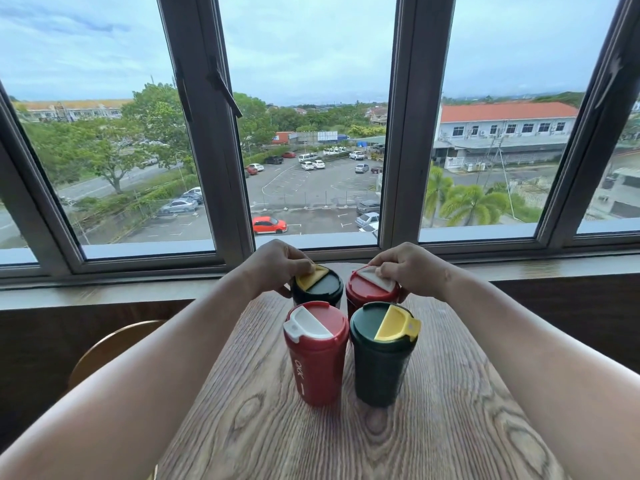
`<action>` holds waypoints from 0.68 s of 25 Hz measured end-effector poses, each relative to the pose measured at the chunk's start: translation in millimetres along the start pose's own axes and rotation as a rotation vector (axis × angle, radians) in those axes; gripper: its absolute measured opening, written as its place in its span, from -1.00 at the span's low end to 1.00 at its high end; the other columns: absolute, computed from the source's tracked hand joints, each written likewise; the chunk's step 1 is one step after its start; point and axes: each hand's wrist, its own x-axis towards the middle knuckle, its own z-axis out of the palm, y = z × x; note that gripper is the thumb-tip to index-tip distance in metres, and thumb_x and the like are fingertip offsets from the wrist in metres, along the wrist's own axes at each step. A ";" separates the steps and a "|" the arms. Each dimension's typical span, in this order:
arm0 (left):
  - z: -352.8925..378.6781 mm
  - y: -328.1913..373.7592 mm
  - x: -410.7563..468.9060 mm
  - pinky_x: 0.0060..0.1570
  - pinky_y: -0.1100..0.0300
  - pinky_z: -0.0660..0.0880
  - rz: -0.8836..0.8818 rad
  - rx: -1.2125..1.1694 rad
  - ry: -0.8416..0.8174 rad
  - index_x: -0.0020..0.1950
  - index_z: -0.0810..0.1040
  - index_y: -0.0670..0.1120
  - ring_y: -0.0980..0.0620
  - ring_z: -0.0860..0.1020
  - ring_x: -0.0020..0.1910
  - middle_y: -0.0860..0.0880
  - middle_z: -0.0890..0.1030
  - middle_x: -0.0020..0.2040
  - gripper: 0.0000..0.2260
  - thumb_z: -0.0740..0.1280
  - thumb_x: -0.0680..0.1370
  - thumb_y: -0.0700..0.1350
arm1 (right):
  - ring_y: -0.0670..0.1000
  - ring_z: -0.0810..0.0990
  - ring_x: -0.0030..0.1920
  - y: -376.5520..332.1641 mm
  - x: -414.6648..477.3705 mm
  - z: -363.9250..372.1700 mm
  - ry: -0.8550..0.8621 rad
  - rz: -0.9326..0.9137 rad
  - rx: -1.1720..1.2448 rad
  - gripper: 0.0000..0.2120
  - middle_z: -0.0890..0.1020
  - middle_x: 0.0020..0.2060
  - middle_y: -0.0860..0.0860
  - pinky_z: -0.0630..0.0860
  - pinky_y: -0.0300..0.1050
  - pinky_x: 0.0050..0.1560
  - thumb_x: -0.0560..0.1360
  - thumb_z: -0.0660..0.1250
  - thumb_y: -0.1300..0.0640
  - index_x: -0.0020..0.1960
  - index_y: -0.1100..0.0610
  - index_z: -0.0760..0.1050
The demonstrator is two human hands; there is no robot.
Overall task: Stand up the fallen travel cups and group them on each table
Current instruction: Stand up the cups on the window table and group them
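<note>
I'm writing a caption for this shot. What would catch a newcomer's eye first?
Four travel cups stand upright in a tight square on the wooden table: near red cup, near green cup, far green cup, far red cup. The left hand and right hand each rest on a far lid. Behind, big windows overlook a car park.

4 travel cups upright, tight 2x2 cluster: near red & green; far green, red, prob. touching.
</note>
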 end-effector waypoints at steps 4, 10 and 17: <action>4.4 -5.5 -3.1 -0.32 0.15 0.65 0.001 -0.031 0.028 0.07 0.78 -0.09 -0.04 0.67 -0.16 -0.22 0.75 -0.03 -0.83 0.43 0.58 -0.08 | 0.07 0.66 -0.29 -2.0 2.4 0.6 -0.023 -0.005 -0.013 -0.74 0.67 -0.15 0.15 0.68 0.01 -0.29 0.63 0.23 0.19 0.17 0.12 0.67; 10.8 -3.5 -15.2 -0.14 -0.01 0.70 -0.103 -0.088 -0.028 0.23 0.70 0.03 -0.04 0.65 -0.02 -0.07 0.68 0.09 -0.73 0.38 0.60 0.10 | 0.06 0.64 -0.07 -1.9 1.4 0.5 -0.068 -0.004 -0.066 -0.71 0.65 0.09 0.06 0.63 -0.09 -0.24 0.64 0.26 -0.04 0.30 -0.04 0.59; -26.4 16.2 -70.6 -0.02 0.22 0.47 -0.009 -0.109 0.167 0.46 0.51 -0.01 0.11 0.58 0.10 -0.01 0.61 0.24 -0.53 0.34 0.62 0.19 | 0.11 0.52 0.40 -52.7 2.2 -4.0 -0.032 -0.231 -0.165 -0.34 0.54 0.43 0.04 0.44 0.12 0.41 0.51 0.33 -0.33 0.50 0.00 0.43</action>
